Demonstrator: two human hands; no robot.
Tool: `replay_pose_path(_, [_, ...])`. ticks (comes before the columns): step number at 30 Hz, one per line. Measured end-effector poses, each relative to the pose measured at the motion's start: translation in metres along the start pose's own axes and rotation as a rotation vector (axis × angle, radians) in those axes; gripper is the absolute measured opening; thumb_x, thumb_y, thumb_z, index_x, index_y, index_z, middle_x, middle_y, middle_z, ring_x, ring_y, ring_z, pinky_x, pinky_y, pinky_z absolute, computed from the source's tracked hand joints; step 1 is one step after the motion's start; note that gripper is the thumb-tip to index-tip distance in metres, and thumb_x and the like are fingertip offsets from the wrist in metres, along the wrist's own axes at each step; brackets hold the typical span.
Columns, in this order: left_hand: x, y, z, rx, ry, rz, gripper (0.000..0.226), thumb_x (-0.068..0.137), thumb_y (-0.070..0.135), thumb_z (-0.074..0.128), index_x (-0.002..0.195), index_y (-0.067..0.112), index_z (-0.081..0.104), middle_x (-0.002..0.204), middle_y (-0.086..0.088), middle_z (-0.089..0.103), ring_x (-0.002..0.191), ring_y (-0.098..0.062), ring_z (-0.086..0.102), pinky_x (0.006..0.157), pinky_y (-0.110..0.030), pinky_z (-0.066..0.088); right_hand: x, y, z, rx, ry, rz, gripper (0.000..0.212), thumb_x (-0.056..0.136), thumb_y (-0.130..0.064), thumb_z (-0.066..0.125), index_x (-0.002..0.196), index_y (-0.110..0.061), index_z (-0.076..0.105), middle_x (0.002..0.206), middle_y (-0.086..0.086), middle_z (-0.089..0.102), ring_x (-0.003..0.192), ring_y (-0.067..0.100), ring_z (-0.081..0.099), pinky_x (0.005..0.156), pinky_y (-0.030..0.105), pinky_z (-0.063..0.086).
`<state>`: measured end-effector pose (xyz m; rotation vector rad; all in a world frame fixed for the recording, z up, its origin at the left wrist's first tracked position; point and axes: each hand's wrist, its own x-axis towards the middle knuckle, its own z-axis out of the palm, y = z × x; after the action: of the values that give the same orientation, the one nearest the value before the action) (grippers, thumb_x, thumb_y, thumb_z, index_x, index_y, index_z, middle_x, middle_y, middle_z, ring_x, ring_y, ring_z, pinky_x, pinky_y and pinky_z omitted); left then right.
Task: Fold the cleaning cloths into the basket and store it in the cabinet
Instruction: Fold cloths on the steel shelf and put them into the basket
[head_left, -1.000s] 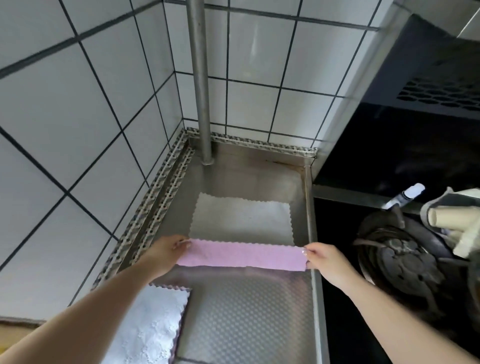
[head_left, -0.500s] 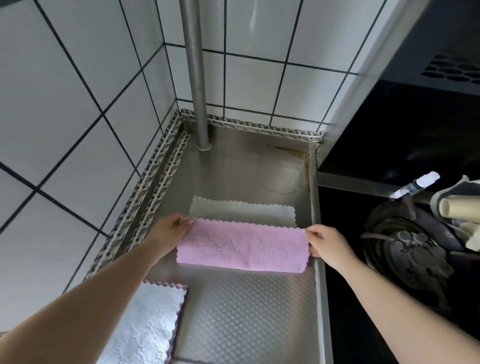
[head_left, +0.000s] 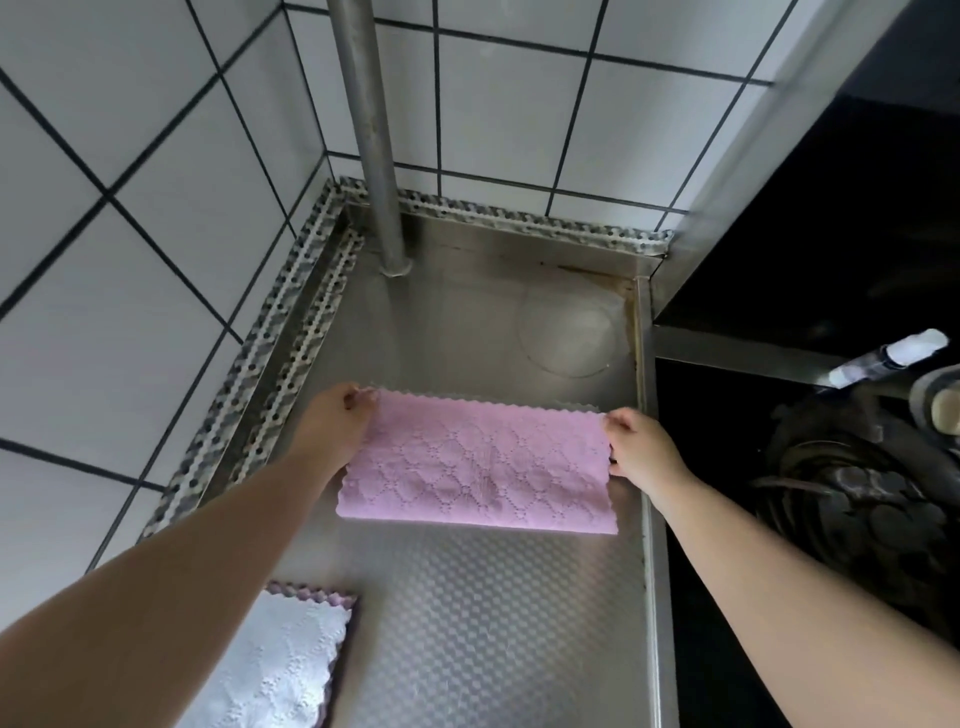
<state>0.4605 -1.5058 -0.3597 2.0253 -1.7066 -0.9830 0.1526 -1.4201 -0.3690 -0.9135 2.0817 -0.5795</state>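
Head view puts me looking down into a tiled corner, both bare arms reaching forward over a stainless steel counter (head_left: 483, 613) with an embossed dotted surface. My left hand (head_left: 332, 423) pinches the far left corner of a pink cleaning cloth (head_left: 478, 467), fingers closed on its scalloped edge. My right hand (head_left: 641, 452) pinches the far right corner the same way, thumb on top. The cloth looks doubled over: a smooth fold runs along its near side, the zigzag edges line up on the far side, and it lies flat on the counter between my hands. A thin strip of another scalloped edge shows just behind its far side; I cannot tell what it belongs to. Near my left forearm, at the bottom of the picture, a white cleaning cloth (head_left: 280, 670) rests on a darker purple one. A metal pipe (head_left: 371, 135) rises from the back of the counter. To my right sits a dark gas burner (head_left: 857, 493).
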Motion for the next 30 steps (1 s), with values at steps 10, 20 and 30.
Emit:
replay_pose_path(10, [0.021, 0.002, 0.011, 0.127, 0.043, 0.039, 0.025, 0.096, 0.028, 0.048, 0.101, 0.006, 0.060, 0.087, -0.010, 0.060, 0.081, -0.027, 0.056, 0.070, -0.029, 0.038, 0.012, -0.009, -0.001, -0.178, 0.062, -0.039, 0.025, 0.095, -0.031, 0.047, 0.103, -0.010, 0.058, 0.097, 0.013, 0.066, 0.091, 0.034, 0.064, 0.081, 0.047, 0.053])
replay_pose_path(20, [-0.065, 0.033, 0.078, 0.386, -0.131, 0.544, 0.068, 0.091, 0.016, 0.046, 0.150, 0.013, 0.013, 0.157, -0.004, 0.014, 0.145, -0.019, 0.009, 0.119, -0.033, 0.007, -0.051, -0.020, 0.088, -0.419, 0.062, -0.627, 0.048, 0.093, -0.020, 0.049, 0.140, -0.013, 0.042, 0.149, 0.002, 0.037, 0.140, 0.018, 0.027, 0.118, 0.034, 0.017])
replay_pose_path(30, [-0.045, -0.012, 0.076, 0.674, 0.002, 0.528, 0.072, 0.092, 0.057, 0.006, 0.144, 0.006, 0.006, 0.152, -0.004, 0.006, 0.140, -0.017, 0.002, 0.114, -0.030, -0.013, -0.033, 0.018, 0.083, -0.802, 0.215, -0.688, 0.051, 0.090, -0.041, 0.036, 0.133, -0.019, 0.052, 0.146, 0.009, 0.043, 0.137, 0.023, 0.037, 0.107, 0.046, 0.026])
